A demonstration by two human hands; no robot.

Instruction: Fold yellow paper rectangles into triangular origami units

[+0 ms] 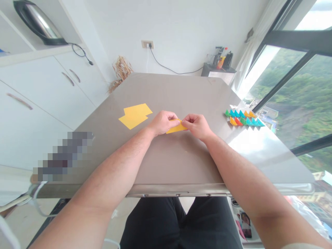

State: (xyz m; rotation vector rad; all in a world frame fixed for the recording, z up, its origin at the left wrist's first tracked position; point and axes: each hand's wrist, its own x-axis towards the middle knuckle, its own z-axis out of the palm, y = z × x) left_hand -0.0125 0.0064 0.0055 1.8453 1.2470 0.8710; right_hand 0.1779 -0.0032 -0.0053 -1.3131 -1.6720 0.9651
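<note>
The person sits at the 6 o'clock side of a grey-brown table point(178, 160), dark trousers point(155, 221) below its near edge, with 2 bare forearms reaching in over the top. Taking the yellow paper point(176, 129) between the hands as the middle of my clock, I see the left hand point(164, 122) at 9 and the right hand point(195, 125) at 3. The left hand pinches the paper, its thumb laid along the upper face and pointing toward 3 o'clock, its forefinger bent just beyond. The right hand pinches the opposite end between thumb and forefinger, the other fingers curled in. The 2 thumbs nearly meet. The paper shows as a narrow slanted strip, partly covered by the fingers; whether it touches the tabletop I can't tell.

Near 10 o'clock lie loose yellow sheets point(136, 115), flat and overlapping, apart from the left hand. Close to 3 o'clock, well away from the right hand, small folded paper shapes point(249, 121) stand in 2 rows, in blue, green, orange and red, by the window point(285, 86).

Farther off, a small cabinet point(219, 74) just past 1 o'clock carries a bottle point(221, 63) with a red cap. The wall socket point(147, 44) is at 11, and a kettle point(43, 24) sits on a shelf at 10.
</note>
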